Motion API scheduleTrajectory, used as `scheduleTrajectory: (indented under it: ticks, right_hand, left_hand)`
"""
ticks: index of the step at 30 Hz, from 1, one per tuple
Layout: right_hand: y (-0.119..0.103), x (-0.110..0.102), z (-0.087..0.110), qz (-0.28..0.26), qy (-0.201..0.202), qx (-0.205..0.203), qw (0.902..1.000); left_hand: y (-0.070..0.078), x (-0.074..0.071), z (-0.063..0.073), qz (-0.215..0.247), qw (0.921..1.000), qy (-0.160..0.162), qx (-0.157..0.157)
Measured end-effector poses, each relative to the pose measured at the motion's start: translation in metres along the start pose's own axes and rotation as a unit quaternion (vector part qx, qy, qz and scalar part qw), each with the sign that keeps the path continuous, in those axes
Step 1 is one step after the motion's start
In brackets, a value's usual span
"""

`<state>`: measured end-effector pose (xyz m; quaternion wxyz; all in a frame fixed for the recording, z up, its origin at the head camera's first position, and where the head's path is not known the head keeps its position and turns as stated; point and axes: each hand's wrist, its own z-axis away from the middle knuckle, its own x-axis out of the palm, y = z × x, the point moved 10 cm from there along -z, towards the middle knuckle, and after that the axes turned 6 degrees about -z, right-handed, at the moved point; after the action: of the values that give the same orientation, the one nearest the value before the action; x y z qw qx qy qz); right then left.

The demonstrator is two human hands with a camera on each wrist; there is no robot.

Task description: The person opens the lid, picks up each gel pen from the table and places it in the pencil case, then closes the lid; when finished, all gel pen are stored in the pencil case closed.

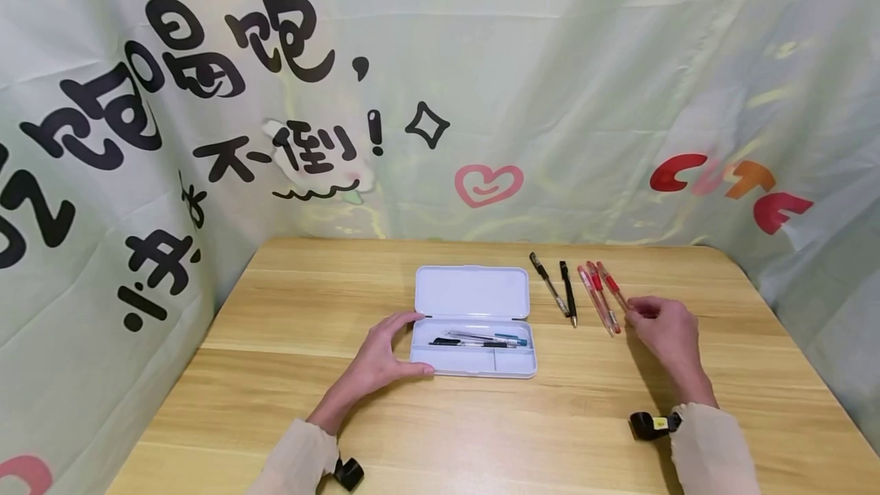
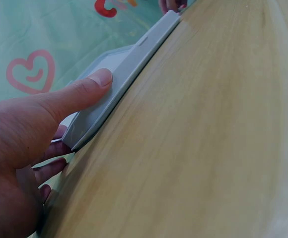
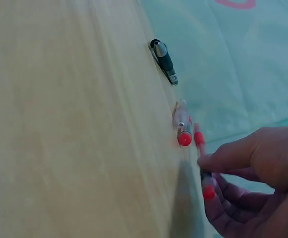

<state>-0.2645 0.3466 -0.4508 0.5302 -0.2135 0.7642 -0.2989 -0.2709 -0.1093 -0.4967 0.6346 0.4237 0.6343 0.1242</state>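
The left hand grips the left end of the open case, thumb and fingers spread around it. The case lies mid-table and holds pens. Right of it lie two black pens, then three red pens. The right hand pinches the rightmost red pen at its near end.

One open pencil case, two black pens lying beside it, three red pens further right, about three pens inside the case, exact number hard to tell, two hands, one surface
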Motion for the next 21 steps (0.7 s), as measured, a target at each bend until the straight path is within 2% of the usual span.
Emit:
scheduleTrajectory:
  ticks: [8,21]
  right_hand:
    - [-0.026,0.011,0.000,-0.047,-0.020,0.008,0.9987]
    - [-0.085,0.041,0.011,-0.068,-0.020,-0.064,0.9954]
  left_hand:
    - [0.001,0.000,0.000,-0.002,1.0000,0.001,-0.001]
    - [0.000,0.000,0.001,-0.006,1.0000,0.001,0.000]
